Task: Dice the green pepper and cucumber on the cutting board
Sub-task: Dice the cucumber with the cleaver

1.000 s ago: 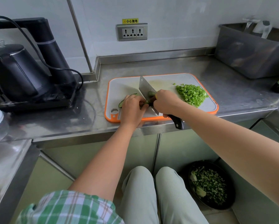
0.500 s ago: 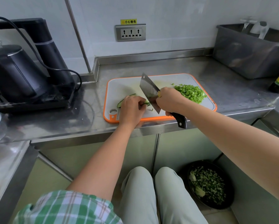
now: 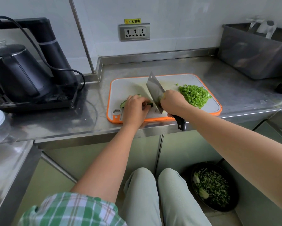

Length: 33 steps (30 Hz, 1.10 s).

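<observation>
Steel counter (image 3: 161,66) bears orange-rimmed board (image 3: 128,84); left hand (image 3: 133,110) pinches cucumber (image 3: 123,104), right hand (image 3: 172,101) grips cleaver (image 3: 154,88).

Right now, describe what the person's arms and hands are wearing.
Left hand and right hand wear nothing: no gloves, watch or rings show. A short green-and-white plaid sleeve ends above the left elbow; no right sleeve is in view.
</observation>
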Available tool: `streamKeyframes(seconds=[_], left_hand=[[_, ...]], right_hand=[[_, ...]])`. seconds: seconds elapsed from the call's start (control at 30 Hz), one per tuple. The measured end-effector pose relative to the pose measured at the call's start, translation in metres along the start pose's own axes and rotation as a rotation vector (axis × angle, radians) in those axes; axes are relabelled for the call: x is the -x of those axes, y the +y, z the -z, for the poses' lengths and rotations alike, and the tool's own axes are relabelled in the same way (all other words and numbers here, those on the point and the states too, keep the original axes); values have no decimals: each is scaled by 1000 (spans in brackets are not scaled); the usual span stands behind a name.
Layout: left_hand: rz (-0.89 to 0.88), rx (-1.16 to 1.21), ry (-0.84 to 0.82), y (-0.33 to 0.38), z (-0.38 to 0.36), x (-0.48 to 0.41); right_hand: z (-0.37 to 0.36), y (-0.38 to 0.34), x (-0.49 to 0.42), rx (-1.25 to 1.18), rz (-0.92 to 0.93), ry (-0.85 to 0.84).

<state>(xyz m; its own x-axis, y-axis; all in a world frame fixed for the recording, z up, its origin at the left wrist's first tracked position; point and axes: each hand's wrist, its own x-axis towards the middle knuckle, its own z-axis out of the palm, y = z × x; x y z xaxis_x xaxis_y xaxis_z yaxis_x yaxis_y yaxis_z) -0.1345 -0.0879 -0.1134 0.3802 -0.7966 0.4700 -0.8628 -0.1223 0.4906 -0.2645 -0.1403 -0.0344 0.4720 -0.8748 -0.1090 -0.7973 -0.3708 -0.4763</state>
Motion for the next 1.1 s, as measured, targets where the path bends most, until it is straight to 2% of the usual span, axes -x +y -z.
streamKeyframes(seconds=[0.3, 0.53, 0.8, 1.1], left_hand=[[24, 12, -13, 0, -3, -2], [22, -14, -22, -1, -2, -3], [22, 8, -16, -1, -2, -3], [20, 5, -11, 0, -2, -3]], right_hand=[[11, -4, 5, 32, 30, -81], [6, -6, 3, 49, 54, -89], [3, -2, -1, 35, 46, -19], [13, -7, 3, 86, 58, -90]])
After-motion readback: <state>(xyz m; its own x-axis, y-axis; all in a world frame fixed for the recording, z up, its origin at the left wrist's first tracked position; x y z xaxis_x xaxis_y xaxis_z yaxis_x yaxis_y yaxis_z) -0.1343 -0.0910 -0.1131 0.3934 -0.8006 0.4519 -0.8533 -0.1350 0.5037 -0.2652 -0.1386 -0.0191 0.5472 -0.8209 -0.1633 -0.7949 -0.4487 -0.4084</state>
